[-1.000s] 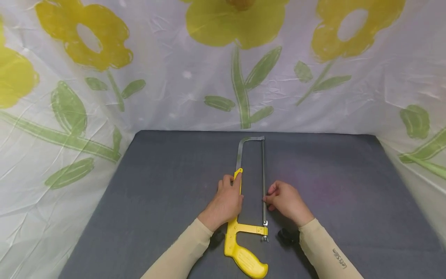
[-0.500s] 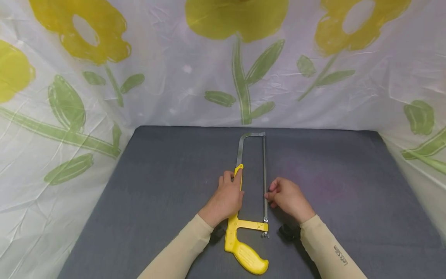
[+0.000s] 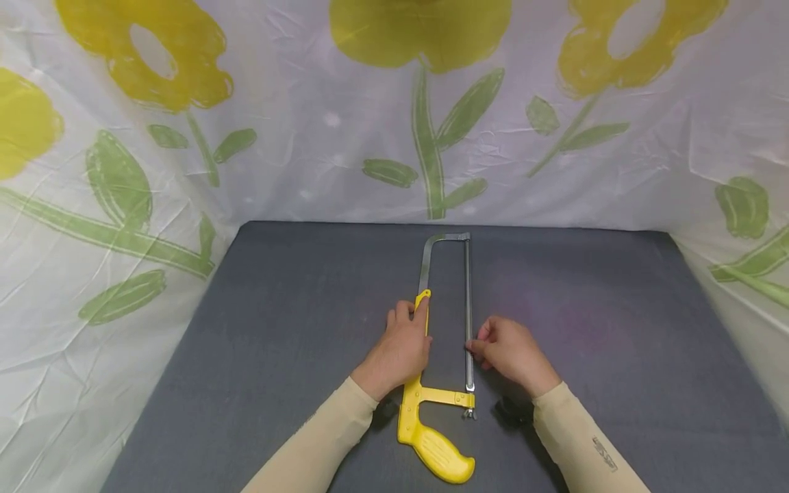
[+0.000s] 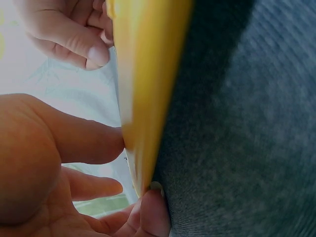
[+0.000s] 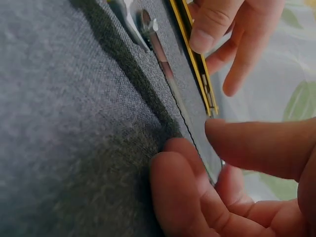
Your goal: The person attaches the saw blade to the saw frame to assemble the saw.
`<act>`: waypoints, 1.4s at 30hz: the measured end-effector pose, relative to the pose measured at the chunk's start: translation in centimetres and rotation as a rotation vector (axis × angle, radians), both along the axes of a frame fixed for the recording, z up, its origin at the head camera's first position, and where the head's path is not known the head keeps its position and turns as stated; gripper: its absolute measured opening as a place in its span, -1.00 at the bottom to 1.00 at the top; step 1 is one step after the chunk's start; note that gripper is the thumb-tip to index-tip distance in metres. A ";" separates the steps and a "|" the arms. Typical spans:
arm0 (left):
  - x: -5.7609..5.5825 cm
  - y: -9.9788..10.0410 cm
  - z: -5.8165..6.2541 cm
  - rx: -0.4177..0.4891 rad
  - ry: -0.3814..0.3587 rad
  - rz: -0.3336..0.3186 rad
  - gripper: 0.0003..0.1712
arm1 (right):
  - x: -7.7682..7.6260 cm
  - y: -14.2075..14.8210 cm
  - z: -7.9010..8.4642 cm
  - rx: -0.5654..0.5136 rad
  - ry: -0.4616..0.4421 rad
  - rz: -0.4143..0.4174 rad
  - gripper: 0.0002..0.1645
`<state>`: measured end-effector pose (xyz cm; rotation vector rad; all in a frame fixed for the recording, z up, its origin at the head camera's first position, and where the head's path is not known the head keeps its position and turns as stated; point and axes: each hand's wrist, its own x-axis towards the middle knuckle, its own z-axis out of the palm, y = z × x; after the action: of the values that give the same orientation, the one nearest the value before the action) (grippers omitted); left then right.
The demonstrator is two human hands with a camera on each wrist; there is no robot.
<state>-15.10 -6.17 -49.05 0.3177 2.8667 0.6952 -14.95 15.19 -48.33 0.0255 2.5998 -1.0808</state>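
A yellow-handled hacksaw point(image 3: 409, 414) lies flat on the dark cloth, its handle point(image 3: 442, 459) toward me. My left hand point(image 3: 396, 352) grips the yellow spine, thumb on one side and fingers on the other. On the right, my right hand point(image 3: 510, 350) pinches the hacksaw blade point(image 3: 469, 294) near its lower part. Seen from the right wrist, the blade point(image 5: 174, 89) passes between thumb and curled fingers. Its near end shows a hole beside the metal pin and wing nut point(image 5: 134, 27); whether it sits on the pin, I cannot tell.
Dark grey cloth point(image 3: 296, 308) covers the table. Behind and to the sides hangs a white sheet point(image 3: 296, 171) printed with yellow flowers. A black wrist device point(image 3: 513, 411) shows under the right wrist, and part of another point(image 3: 385, 413) under the left.
My head view has tilted slightly. The right thumb and fingertips have shifted a little on the blade, whose near end sits slightly differently. The left hand keeps its hold on the spine.
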 end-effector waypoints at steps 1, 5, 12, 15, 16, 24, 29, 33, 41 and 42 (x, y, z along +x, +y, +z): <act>0.0 0.1 0.0 -0.002 0.002 -0.005 -0.12 | 0.3 0.2 0.1 0.009 0.011 0.006 -0.71; 0.2 0.2 0.1 0.005 -0.018 -0.011 -0.13 | 2.3 0.8 0.3 0.075 0.048 0.028 -0.67; 0.2 -0.2 0.6 0.010 -0.082 0.045 -0.14 | 6.2 0.6 1.0 0.121 0.019 0.099 -0.55; 0.3 -0.3 0.8 -0.013 -0.080 0.060 -0.13 | 7.1 0.3 1.1 0.108 0.008 0.117 -0.52; 0.4 -0.3 0.8 -0.020 -0.081 0.061 -0.13 | 7.3 0.2 1.1 0.102 0.001 0.114 -0.52; 0.2 -0.2 0.7 -0.053 -0.120 0.073 -0.12 | 7.5 -0.3 0.8 0.112 -0.039 0.102 -0.50; 0.1 -0.4 0.9 -0.059 -0.109 0.062 -0.14 | 7.3 -0.4 0.7 0.095 -0.067 0.101 -0.47; 0.0 -0.4 0.9 -0.055 -0.117 0.056 -0.14 | 7.2 0.1 0.4 0.062 -0.053 0.157 -0.52; 0.0 -0.5 0.9 -0.037 -0.121 0.056 -0.14 | 6.9 0.7 0.1 -0.003 -0.071 0.197 -0.58; 0.0 -0.5 0.9 -0.039 -0.123 0.054 -0.13 | 6.9 0.7 0.1 -0.006 -0.079 0.193 -0.57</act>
<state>-15.06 -6.71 -48.15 0.1859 2.7772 0.6435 -8.03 15.86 -48.25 -0.1766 2.4694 -0.9973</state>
